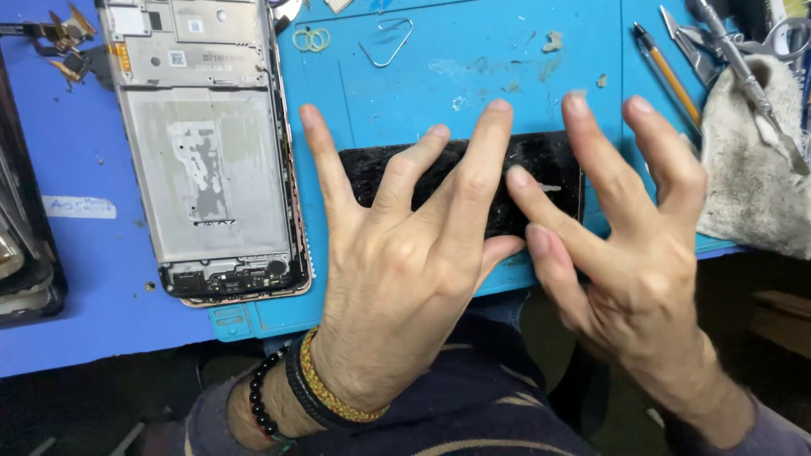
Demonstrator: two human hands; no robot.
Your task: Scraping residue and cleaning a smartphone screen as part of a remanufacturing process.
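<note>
Black cracked screen panel (541, 181) lies half hidden under both hands, left (405, 262) and right (629, 253), fingers spread wide.

- One view only is given, taken from the head, directed steeply down and forward.
- The mat (405, 84) and both hands are seen from close.

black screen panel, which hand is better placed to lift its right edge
Right, probably. The right hand has its fingertips on the black screen panel near that right edge, while the left hand is spread flat over the panel's left and middle part.
</note>
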